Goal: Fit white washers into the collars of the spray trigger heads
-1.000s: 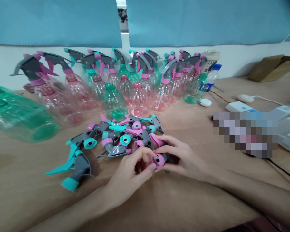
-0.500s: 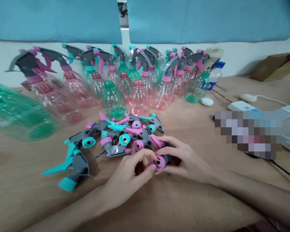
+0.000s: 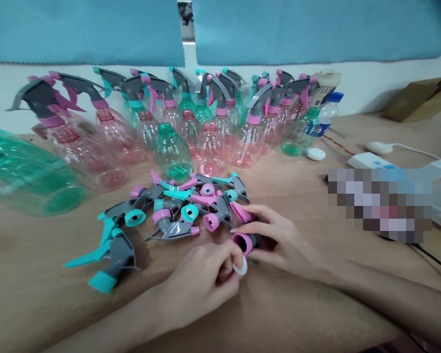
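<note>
My right hand [image 3: 279, 238] grips a grey trigger spray head [image 3: 243, 242] with a pink collar and pink trigger, lying on the table. The collar's round opening faces me and looks dark inside. Just below that opening, my left hand [image 3: 209, 279] pinches a small white disc [image 3: 240, 265] between curled fingers. To the left, several loose spray heads lie in a pile, among them a pink-collared one [image 3: 217, 215] nearby and a turquoise one [image 3: 113, 260] at the left edge of the group.
Behind the pile stand several bottles, including a green open one [image 3: 173, 157] and a pink open one [image 3: 211, 149]. A large green bottle [image 3: 29, 176] lies at the left. A cardboard box [image 3: 413, 102], a white oval object [image 3: 315, 154] and a blurred-out object [image 3: 378, 206] are on the right.
The white disc has come out of the pink collar and is now in my left hand, which has drawn slightly down from it. My right hand stays around the spray head.
</note>
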`<action>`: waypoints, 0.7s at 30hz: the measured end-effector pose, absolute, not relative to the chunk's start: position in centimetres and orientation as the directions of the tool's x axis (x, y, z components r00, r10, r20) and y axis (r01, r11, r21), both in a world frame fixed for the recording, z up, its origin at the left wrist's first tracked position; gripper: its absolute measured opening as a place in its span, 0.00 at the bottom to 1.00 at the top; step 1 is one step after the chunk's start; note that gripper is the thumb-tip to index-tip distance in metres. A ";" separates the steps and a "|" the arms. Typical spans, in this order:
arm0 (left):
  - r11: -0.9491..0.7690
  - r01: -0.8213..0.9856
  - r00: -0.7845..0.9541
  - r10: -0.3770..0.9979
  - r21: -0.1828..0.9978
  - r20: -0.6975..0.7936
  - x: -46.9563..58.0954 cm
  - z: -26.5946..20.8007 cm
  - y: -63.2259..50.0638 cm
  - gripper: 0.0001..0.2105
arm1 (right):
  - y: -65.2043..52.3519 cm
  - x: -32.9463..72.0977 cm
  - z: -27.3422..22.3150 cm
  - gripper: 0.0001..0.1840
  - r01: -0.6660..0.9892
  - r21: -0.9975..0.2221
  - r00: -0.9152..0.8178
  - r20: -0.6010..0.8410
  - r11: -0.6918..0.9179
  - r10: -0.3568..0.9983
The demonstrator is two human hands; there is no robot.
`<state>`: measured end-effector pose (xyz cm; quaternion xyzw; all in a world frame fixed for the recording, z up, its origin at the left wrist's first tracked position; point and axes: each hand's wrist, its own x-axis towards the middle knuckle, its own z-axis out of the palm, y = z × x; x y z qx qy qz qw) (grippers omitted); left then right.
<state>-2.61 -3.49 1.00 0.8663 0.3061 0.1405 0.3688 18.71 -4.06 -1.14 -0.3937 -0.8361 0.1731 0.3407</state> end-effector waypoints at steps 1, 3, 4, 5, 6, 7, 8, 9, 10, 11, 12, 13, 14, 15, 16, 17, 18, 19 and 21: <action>-0.592 0.421 0.791 0.610 0.687 0.040 -2.6 0.9 -3.6 0.06 | -4.0 18.7 -1.1 0.13 0.541 -0.579 -0.434 0.428 0.609 0.793; -0.662 0.413 0.806 0.585 0.626 0.087 -2.5 0.8 -3.8 0.07 | -3.8 18.7 -1.1 0.13 0.537 -0.616 -0.402 0.414 0.577 0.817; -0.675 0.412 0.807 0.582 0.613 0.098 -2.5 0.7 -3.9 0.07 | -3.8 18.7 -1.0 0.13 0.533 -0.626 -0.399 0.407 0.569 0.822; -0.678 0.413 0.805 0.584 0.608 0.104 -2.4 0.7 -3.9 0.07 | -3.8 18.7 -1.0 0.13 0.530 -0.630 -0.402 0.403 0.568 0.822; -0.675 0.415 0.801 0.589 0.610 0.106 -2.4 0.7 -3.9 0.07 | -3.8 18.6 -0.9 0.13 0.527 -0.630 -0.405 0.404 0.570 0.820; -0.670 0.418 0.797 0.595 0.614 0.107 -2.3 0.7 -3.8 0.06 | -3.8 18.6 -0.9 0.13 0.526 -0.629 -0.409 0.402 0.572 0.819; -0.666 0.420 0.793 0.600 0.617 0.108 -2.3 0.8 -3.8 0.06 | -3.8 18.6 -0.8 0.13 0.527 -0.629 -0.410 0.400 0.571 0.819; -0.664 0.423 0.790 0.603 0.617 0.108 -2.3 0.8 -3.8 0.06 | -3.8 18.6 -0.8 0.13 0.528 -0.631 -0.409 0.398 0.569 0.821; -0.663 0.427 0.787 0.607 0.615 0.108 -2.3 0.9 -3.7 0.06 | -3.9 18.5 -0.8 0.14 0.529 -0.633 -0.407 0.395 0.565 0.824; -0.662 0.432 0.784 0.611 0.612 0.108 -2.3 1.0 -3.7 0.06 | -3.9 18.5 -0.8 0.14 0.530 -0.637 -0.405 0.391 0.561 0.827; -0.662 0.435 0.782 0.614 0.610 0.108 -2.3 1.1 -3.7 0.06 | -3.9 18.5 -0.8 0.14 0.529 -0.641 -0.403 0.387 0.557 0.829; -0.661 0.439 0.778 0.619 0.608 0.111 -2.3 1.1 -3.7 0.05 | -3.9 18.5 -0.8 0.14 0.527 -0.645 -0.402 0.385 0.553 0.831; -0.660 0.443 0.772 0.625 0.608 0.116 -2.3 1.2 -3.8 0.05 | -3.9 18.5 -0.8 0.14 0.525 -0.649 -0.399 0.384 0.550 0.833; -0.657 0.446 0.765 0.633 0.608 0.122 -2.3 1.2 -3.8 0.05 | -3.9 18.4 -0.7 0.14 0.523 -0.653 -0.395 0.383 0.548 0.835; -0.655 0.448 0.757 0.640 0.609 0.130 -2.3 1.1 -3.8 0.05 | -3.9 18.4 -0.7 0.14 0.520 -0.657 -0.390 0.386 0.546 0.836; -0.652 0.449 0.751 0.646 0.611 0.138 -2.3 1.0 -3.8 0.05 | -3.9 18.4 -0.7 0.14 0.517 -0.661 -0.385 0.388 0.543 0.838; -0.650 0.449 0.744 0.652 0.613 0.146 -2.3 0.9 -3.8 0.05 | -3.9 18.3 -0.7 0.14 0.514 -0.667 -0.379 0.388 0.540 0.840; -0.649 0.449 0.738 0.657 0.614 0.154 -2.3 0.8 -3.8 0.05 | -3.9 18.3 -0.8 0.14 0.512 -0.673 -0.373 0.387 0.534 0.844; -0.649 0.455 0.722 0.670 0.610 0.174 -2.2 0.5 -3.8 0.04 | -3.9 18.3 -0.8 0.15 0.510 -0.685 -0.355 0.383 0.520 0.853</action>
